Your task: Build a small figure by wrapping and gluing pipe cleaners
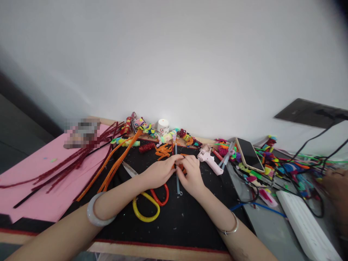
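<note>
My left hand (161, 172) and my right hand (192, 175) meet over the black mat (190, 224), fingertips pinched together. Between them shows a small orange fuzzy piece (182, 169), apparently bent pipe cleaner, mostly covered by my fingers. Just beyond lie a pile of short orange pipe cleaner pieces (164, 150) and a dark red fuzzy roll (147, 147). Under my left forearm rest scissors with one yellow and one red handle (146, 208). A clear glue stick (178, 185) lies beneath my hands. Right of them is a pale pink glue gun (210, 162).
Long orange (116, 163) and dark red pipe cleaners (78, 154) lie at left, partly over pink paper (62, 195). Finished figures line the wall beside a white paper roll (163, 126). At right are a phone (249, 154), a white power strip (304, 224), cables and another person's hand (337, 188).
</note>
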Motion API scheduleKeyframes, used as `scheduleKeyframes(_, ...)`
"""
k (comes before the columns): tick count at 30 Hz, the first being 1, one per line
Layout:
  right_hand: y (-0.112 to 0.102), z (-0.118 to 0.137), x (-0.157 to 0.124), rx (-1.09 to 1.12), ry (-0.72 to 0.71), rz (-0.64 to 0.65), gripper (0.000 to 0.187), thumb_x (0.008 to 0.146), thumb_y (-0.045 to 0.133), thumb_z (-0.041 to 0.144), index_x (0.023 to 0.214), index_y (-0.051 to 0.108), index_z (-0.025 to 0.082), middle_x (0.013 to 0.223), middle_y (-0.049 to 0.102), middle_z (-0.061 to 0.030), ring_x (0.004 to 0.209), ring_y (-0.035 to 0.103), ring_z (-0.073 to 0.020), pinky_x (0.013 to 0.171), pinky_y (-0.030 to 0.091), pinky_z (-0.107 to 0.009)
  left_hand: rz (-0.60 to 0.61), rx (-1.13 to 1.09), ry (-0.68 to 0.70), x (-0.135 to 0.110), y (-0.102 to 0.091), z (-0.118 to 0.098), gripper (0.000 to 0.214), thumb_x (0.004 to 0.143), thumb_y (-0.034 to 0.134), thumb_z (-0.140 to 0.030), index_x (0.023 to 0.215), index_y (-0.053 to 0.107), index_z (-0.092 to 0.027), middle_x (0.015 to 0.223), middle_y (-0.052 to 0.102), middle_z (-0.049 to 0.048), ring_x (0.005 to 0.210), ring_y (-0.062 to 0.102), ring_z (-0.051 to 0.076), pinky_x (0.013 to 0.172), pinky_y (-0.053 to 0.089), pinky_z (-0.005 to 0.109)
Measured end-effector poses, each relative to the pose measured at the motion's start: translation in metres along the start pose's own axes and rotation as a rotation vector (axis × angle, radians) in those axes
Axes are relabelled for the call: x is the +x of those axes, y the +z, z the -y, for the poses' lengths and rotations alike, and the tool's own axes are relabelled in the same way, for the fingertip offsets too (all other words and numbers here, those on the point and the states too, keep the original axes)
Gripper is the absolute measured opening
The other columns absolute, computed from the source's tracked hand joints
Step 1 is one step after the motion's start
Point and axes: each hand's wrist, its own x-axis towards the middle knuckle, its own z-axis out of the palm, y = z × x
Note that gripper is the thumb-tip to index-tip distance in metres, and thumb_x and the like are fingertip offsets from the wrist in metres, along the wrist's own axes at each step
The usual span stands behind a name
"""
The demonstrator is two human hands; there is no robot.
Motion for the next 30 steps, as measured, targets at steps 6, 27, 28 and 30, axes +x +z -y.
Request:
scheduleKeyframes(6, -0.001, -0.003, 0.000, 0.066, 0.054, 0.019, 0.006, 0.082, 0.050, 0.017, 0.082, 0.054, 0.021, 0.083, 0.058, -0.0032, 0.086, 0.047, -0.0205, 0.075, 0.033, -0.035, -0.016, 0.009, 0.003, 0.000, 0.001, 0.000, 0.044, 0.088, 0.040, -0.019, 0.130, 0.026, -0.020, 0.120, 0.053, 0.0120, 0.102, 0.058, 0.023, 0.083, 0.046, 0.035)
scheduleKeyframes(27, -0.002, -0.008, 0.000, 0.131, 0.085, -0.106, 0.009, 0.084, 0.046, 0.015, 0.080, 0.052, 0.021, 0.079, 0.059, -0.0036, 0.079, 0.051, -0.0199, 0.072, 0.035, -0.034, -0.184, -0.243, -0.007, 0.007, -0.012, 0.001, 0.023, 0.089, 0.041, -0.025, 0.085, 0.061, -0.015, 0.079, 0.058, 0.0032, 0.075, 0.054, 0.014, 0.073, 0.043, 0.025)
scheduleKeyframes(28, -0.002, -0.008, 0.000, 0.129, 0.086, -0.105, 0.009, 0.083, 0.046, 0.015, 0.080, 0.052, 0.021, 0.079, 0.059, -0.0035, 0.079, 0.051, -0.0199, 0.072, 0.035, -0.034, -0.196, -0.247, -0.009, 0.007, -0.012, 0.002, 0.023, 0.089, 0.042, -0.025, 0.084, 0.062, -0.015, 0.079, 0.058, 0.0034, 0.075, 0.054, 0.014, 0.073, 0.042, 0.025)
scheduleKeyframes(30, -0.002, -0.008, 0.000, 0.122, 0.085, -0.099, 0.009, 0.083, 0.047, 0.014, 0.079, 0.052, 0.021, 0.079, 0.059, -0.0033, 0.078, 0.051, -0.0196, 0.072, 0.035, -0.034, -0.222, -0.250, -0.012, 0.008, -0.012, 0.002, 0.023, 0.089, 0.042, -0.025, 0.083, 0.062, -0.015, 0.079, 0.059, 0.0039, 0.076, 0.054, 0.014, 0.074, 0.042, 0.026)
